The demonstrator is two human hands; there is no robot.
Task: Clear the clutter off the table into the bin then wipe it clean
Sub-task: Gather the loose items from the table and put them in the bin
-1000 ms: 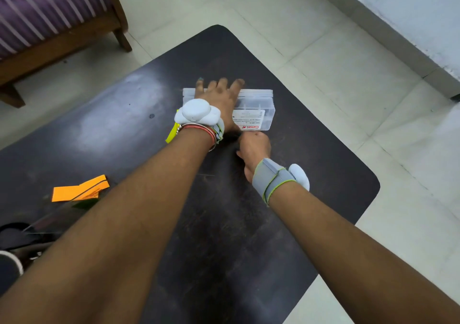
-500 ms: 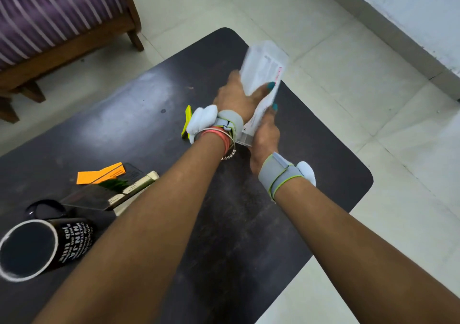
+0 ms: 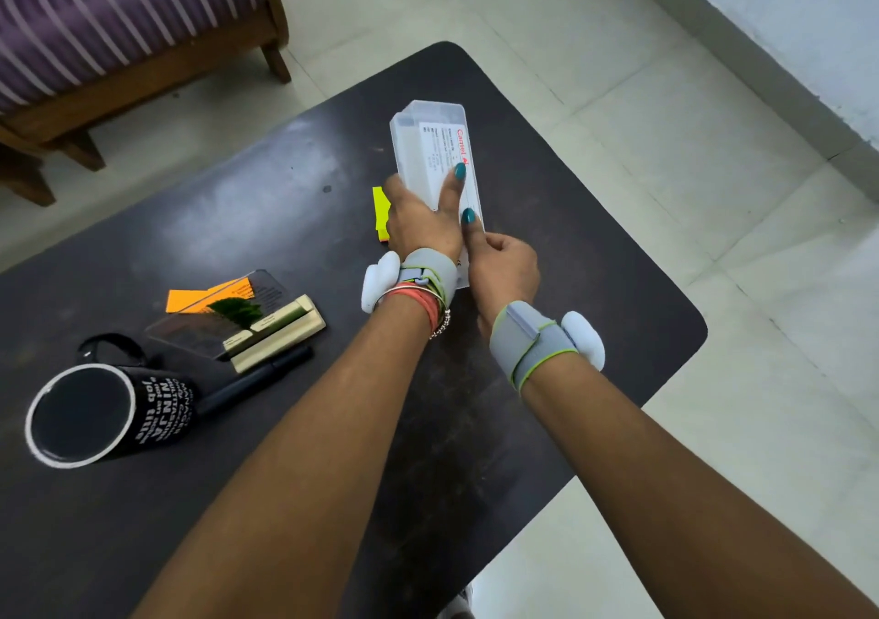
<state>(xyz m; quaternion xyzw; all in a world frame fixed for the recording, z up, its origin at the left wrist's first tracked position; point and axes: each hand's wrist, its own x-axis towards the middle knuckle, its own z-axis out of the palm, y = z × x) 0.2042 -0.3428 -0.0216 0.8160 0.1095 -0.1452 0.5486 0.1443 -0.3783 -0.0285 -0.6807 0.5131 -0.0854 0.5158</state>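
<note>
A clear plastic box with a white label is held on end above the dark table. My left hand grips its lower left side, thumb across the label. My right hand holds its bottom end, thumb on the front. A yellow sticky-note pad lies flat just left of my left hand. Further left lie orange paper, a clear plaque on a cream base, a black pen and a black mug on its side.
A wooden seat with a striped purple cushion stands beyond the table's far left. Pale floor tiles surround the table, with a wall at the upper right. No bin or cloth is in view.
The box lay flat on the table under my left hand a second ago. Both hands have since lifted it and stood it on end. The view has shifted, revealing the mug, pen and plaque.
</note>
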